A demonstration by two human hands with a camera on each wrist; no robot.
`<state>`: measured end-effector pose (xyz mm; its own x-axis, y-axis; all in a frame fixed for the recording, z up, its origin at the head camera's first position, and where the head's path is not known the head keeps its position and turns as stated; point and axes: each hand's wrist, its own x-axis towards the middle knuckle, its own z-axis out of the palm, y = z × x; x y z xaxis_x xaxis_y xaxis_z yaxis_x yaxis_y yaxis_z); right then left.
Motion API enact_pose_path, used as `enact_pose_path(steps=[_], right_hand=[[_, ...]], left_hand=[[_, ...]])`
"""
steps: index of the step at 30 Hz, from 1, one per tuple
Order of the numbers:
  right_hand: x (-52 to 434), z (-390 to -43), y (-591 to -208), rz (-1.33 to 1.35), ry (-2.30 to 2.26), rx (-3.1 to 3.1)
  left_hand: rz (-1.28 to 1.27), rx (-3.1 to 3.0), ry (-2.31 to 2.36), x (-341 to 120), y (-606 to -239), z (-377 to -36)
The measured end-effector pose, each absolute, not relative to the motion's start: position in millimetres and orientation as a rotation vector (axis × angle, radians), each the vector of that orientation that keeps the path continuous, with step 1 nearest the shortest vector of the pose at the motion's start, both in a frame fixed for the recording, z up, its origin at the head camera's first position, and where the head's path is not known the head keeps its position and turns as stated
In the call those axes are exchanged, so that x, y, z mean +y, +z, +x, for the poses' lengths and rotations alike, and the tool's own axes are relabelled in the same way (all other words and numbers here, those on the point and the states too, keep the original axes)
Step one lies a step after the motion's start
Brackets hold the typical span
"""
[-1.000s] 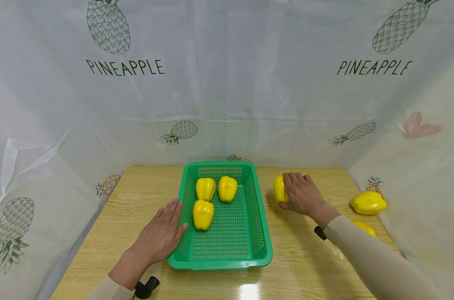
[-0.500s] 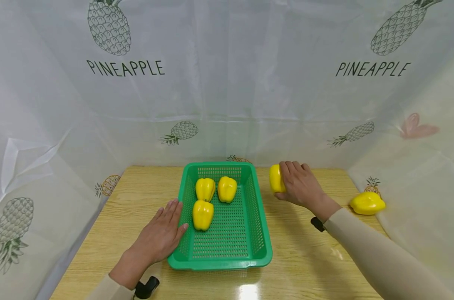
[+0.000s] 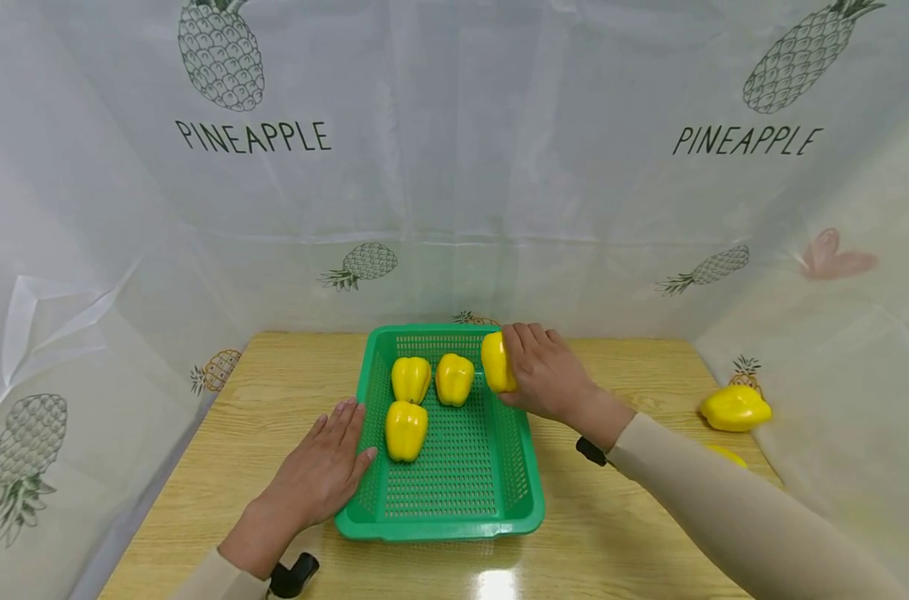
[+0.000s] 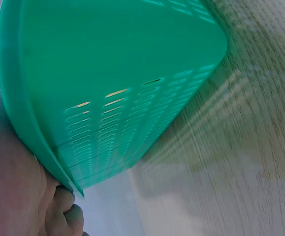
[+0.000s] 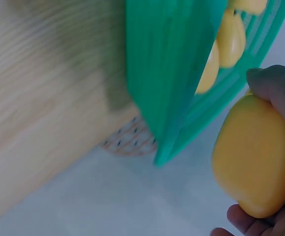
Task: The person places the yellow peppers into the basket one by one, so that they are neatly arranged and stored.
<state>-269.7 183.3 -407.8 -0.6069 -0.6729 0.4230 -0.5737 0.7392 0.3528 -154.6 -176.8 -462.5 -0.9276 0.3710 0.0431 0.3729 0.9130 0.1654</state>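
Pineapple-print sheeting hangs behind a wooden desk (image 3: 199,467). Over on the left, the left hand (image 3: 322,471) lies flat, fingers straight, pressed against the green basket (image 3: 442,521) at its left wall. Three yellow peppers (image 3: 407,429) sit inside the basket. Above its right rim, the right hand (image 3: 547,375) curls around a fourth pepper (image 3: 495,362), held clear of the mesh. Far right, another pepper (image 3: 735,407) rests by the sheeting.

Green basket (image 4: 108,64) wall, fingers (image 4: 66,211) underneath
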Motion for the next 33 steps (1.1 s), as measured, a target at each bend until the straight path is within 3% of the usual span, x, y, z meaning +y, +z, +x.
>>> enact_pose_path(steps=[15,33], right_hand=[[144.7,-255.6,-425.3,1.147,-0.277,-2.569],[133.5,-250.5,-453.7,1.171,-0.456,-2.619]], left_hand=[[-0.595,-3.044,-0.293,-176.4,-463.6,-154.7],[-0.598,-3.047,-0.282,-176.6,-466.0,-157.0]])
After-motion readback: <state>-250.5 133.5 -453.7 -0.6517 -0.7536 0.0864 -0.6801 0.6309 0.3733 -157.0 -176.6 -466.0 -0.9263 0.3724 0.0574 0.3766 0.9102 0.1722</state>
